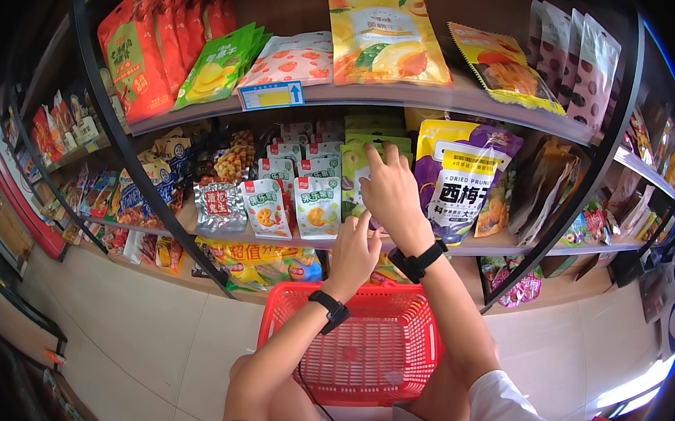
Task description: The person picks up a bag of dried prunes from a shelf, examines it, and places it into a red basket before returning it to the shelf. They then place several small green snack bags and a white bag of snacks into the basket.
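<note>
My right hand reaches over the front green snack pouch on the middle shelf, its fingertips at the pouch's upper part; whether they press on it is unclear. Lower down, my left hand is at the pouch's bottom, near the shelf edge, fingers apart and nothing visible in them. More green pouches stand in a row behind. To the right is a purple and yellow dried prune bag; to the left are small white fruit snack pouches. A red plastic basket lies below my forearms, with no goods visible in it.
The upper shelf overhangs the row, bearing a yellow dried fruit bag and red snack bags. Black metal shelf posts stand on both sides. Large yellow chip packs lie on the bottom shelf behind the basket.
</note>
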Demonstrator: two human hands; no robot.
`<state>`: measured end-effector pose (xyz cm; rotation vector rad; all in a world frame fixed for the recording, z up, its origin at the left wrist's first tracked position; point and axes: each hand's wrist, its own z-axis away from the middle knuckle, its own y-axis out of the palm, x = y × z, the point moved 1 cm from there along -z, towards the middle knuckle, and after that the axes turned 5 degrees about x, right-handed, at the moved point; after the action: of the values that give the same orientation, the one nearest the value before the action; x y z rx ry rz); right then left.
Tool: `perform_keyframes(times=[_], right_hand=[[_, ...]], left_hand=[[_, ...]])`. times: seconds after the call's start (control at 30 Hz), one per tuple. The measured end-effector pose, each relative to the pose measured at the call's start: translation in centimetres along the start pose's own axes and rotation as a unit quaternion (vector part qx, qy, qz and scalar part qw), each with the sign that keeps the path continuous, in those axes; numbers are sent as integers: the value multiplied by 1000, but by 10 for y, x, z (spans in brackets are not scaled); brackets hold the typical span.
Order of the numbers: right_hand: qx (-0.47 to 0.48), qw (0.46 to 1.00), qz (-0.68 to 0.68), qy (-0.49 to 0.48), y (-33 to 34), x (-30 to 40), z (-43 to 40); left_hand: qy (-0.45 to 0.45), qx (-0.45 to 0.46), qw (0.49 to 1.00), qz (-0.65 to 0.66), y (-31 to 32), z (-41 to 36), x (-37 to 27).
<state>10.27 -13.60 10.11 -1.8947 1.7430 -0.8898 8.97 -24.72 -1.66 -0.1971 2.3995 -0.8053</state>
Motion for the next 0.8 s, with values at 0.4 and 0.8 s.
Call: perform_keyframes(times=[0.4, 0.8], right_hand=[[-7, 999, -34, 19, -27, 16, -5], [-43, 999, -14, -4, -24, 11, -6]], left_hand=[[71, -45, 996, 16, 6, -2, -13], [83, -44, 996, 9, 13, 2, -15]])
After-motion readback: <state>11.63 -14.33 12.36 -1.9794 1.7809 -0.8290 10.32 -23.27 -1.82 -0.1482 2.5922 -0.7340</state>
